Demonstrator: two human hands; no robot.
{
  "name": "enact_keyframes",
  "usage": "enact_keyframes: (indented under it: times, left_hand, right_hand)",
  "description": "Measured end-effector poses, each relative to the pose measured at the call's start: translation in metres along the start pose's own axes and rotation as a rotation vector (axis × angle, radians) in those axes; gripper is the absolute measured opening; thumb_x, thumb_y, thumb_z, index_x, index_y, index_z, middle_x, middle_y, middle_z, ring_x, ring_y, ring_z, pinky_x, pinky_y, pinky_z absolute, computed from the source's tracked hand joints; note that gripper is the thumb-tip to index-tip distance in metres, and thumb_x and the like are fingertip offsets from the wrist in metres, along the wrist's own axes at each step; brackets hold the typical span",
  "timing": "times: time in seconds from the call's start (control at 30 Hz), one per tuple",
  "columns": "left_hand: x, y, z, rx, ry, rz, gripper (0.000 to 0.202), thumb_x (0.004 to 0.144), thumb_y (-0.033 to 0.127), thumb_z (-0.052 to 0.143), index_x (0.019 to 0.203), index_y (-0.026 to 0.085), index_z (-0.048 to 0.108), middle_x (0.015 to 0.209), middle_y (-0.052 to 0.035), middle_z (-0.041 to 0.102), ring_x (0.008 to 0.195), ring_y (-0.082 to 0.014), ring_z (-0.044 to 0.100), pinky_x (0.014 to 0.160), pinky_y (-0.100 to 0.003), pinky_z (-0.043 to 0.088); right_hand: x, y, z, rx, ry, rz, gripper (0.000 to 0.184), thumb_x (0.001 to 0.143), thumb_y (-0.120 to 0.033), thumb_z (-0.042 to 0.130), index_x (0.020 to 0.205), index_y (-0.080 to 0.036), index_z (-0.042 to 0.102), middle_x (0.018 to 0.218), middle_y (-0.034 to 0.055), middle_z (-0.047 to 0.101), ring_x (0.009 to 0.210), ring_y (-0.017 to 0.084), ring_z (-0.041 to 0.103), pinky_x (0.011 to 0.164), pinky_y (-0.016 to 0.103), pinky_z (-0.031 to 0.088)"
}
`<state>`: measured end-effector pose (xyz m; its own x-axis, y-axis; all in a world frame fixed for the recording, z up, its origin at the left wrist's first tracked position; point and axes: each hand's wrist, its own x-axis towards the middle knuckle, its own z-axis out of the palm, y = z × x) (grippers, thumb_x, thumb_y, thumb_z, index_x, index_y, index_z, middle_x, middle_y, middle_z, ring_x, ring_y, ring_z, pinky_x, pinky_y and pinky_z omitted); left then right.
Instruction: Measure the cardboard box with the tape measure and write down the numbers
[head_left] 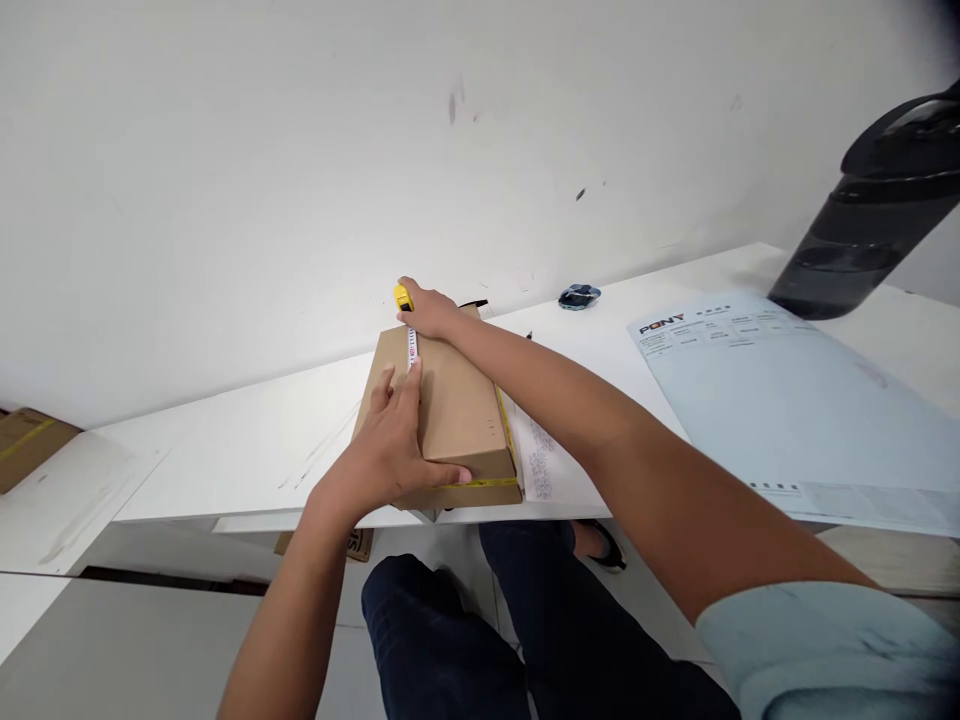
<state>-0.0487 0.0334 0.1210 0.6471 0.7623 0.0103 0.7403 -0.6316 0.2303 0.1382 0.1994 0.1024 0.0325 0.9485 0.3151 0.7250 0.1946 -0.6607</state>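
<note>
A flat brown cardboard box (457,415) lies on the white table (240,450) near its front edge. My left hand (390,440) rests flat on the box's near left part, fingers stretched out, pinning the end of a white measuring tape (411,348) with its fingertips. My right hand (429,310) is at the box's far edge, fingers closed round a yellow tape measure case (403,297). The tape runs along the box top between the two hands.
A large pale blue printed sheet (780,400) lies to the right. A dark bottle-like object (870,220) stands at the far right. A small dark object (579,296) sits by the wall. Printed paper (547,465) lies under the box. Another cardboard box (26,445) is at far left.
</note>
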Motion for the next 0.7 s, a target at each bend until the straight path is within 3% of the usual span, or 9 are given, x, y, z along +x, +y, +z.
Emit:
enact_keyframes:
  times: [0.07, 0.2, 0.53, 0.7]
  left_hand:
    - [-0.001, 0.000, 0.003, -0.026, 0.029, 0.002, 0.139, 0.065, 0.066, 0.083, 0.165, 0.018, -0.001, 0.170, -0.0203, 0.013, 0.158, -0.0427, 0.008, 0.122, -0.063, 0.029]
    - [-0.001, -0.001, 0.005, -0.085, 0.036, 0.018, 0.144, 0.063, 0.062, 0.087, 0.164, 0.019, -0.006, 0.164, -0.0230, 0.031, 0.148, -0.0409, 0.038, 0.117, -0.059, 0.039]
    - [-0.007, -0.008, 0.015, -0.012, 0.208, 0.092, 0.132, 0.061, 0.065, 0.088, 0.162, 0.031, 0.012, 0.148, -0.0166, 0.057, 0.125, -0.0355, 0.063, 0.099, -0.051, 0.054]
    - [-0.017, -0.008, 0.029, 0.105, 0.393, 0.190, 0.113, 0.069, 0.063, 0.084, 0.158, 0.029, 0.023, 0.136, -0.0119, 0.068, 0.120, -0.0319, 0.068, 0.090, -0.044, 0.060]
  right_hand:
    - [0.001, 0.000, 0.001, 0.001, -0.004, 0.006, 0.073, 0.093, -0.033, 0.058, 0.159, -0.023, 0.030, 0.132, 0.0170, 0.068, 0.111, 0.033, 0.066, 0.093, 0.044, 0.052]
    - [0.004, 0.005, 0.004, -0.007, 0.014, -0.002, 0.074, 0.092, -0.032, 0.059, 0.159, -0.022, 0.029, 0.132, 0.0176, 0.068, 0.113, 0.035, 0.065, 0.095, 0.046, 0.051]
    - [0.013, 0.015, 0.008, -0.003, 0.033, -0.026, 0.075, 0.088, -0.031, 0.059, 0.157, -0.023, 0.030, 0.132, 0.0162, 0.067, 0.110, 0.034, 0.065, 0.094, 0.048, 0.053]
    - [0.008, 0.012, 0.005, 0.016, 0.023, -0.017, 0.075, 0.088, -0.029, 0.059, 0.157, -0.023, 0.031, 0.129, 0.0170, 0.068, 0.110, 0.035, 0.064, 0.094, 0.048, 0.051]
